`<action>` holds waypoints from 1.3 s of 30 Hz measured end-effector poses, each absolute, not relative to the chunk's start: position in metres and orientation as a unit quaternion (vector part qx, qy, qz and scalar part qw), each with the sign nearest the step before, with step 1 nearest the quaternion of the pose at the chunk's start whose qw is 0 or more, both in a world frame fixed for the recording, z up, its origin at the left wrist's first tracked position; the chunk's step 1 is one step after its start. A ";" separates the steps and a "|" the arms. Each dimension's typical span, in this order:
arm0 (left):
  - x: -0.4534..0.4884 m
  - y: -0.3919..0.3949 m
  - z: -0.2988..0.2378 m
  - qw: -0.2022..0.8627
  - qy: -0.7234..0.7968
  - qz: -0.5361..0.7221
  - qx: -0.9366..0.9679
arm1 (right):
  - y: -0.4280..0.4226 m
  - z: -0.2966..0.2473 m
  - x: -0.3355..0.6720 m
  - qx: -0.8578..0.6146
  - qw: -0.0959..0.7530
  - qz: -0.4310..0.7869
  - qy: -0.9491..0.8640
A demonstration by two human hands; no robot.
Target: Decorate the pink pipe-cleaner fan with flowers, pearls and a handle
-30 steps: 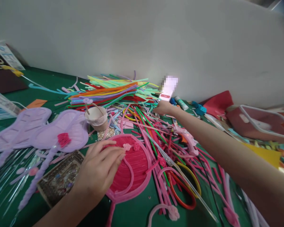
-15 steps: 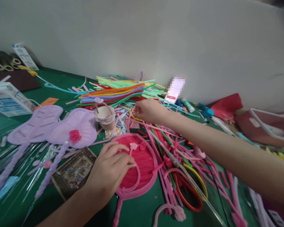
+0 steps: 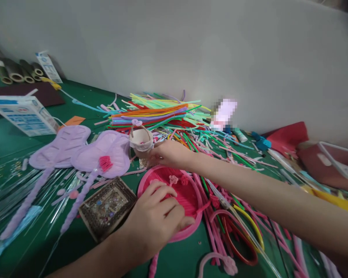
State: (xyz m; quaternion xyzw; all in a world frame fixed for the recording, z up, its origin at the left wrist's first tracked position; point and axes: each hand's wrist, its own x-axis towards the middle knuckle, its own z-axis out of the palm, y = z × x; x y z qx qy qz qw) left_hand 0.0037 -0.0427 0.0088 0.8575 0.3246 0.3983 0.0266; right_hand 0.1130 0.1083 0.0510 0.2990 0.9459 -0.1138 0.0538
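My left hand (image 3: 161,212) lies over the lower left of a round pink fan (image 3: 198,204), fingers spread and partly curled, thumb stretched to the right. Two small pink pipe-cleaner flowers (image 3: 176,179) sit on the fan's red face; my hand covers the pale pink stem area. Just beyond the fan's upper rim, my right hand (image 3: 171,154) has its fingers pinched together beside a small cup-shaped basket (image 3: 140,139) with a curved handle. What the fingertips hold, if anything, I cannot make out. Whether they touch the basket is unclear too.
Two lilac fans (image 3: 60,148) and a box of beads (image 3: 108,206) lie to the left. Multicoloured pipe cleaners (image 3: 150,114) are heaped at the back. Scissors (image 3: 240,239) rest among pink stems at right, near a phone (image 3: 224,112) and a white-rimmed container (image 3: 336,162).
My right hand has come down and left from the heap to beside the basket. My left hand has shifted right over the fan, with its fingers more spread. The view has swung slightly left.
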 end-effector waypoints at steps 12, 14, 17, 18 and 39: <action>0.009 -0.046 -0.001 -0.004 0.247 0.358 0.900 | 0.093 0.051 0.103 0.298 0.040 -0.062 0.952; 0.010 -0.045 -0.003 -0.009 0.242 0.356 0.903 | 0.086 0.052 0.102 0.301 0.045 -0.063 0.950; 0.010 -0.044 -0.002 -0.010 0.246 0.358 0.901 | 0.076 0.052 0.101 0.297 0.052 -0.069 0.951; 0.010 -0.044 -0.001 -0.007 0.249 0.362 0.899 | 0.074 0.052 0.101 0.295 0.050 -0.071 0.952; -0.030 -0.021 0.016 -0.089 0.565 0.523 0.632 | 0.069 0.050 0.111 0.363 0.003 -0.011 0.932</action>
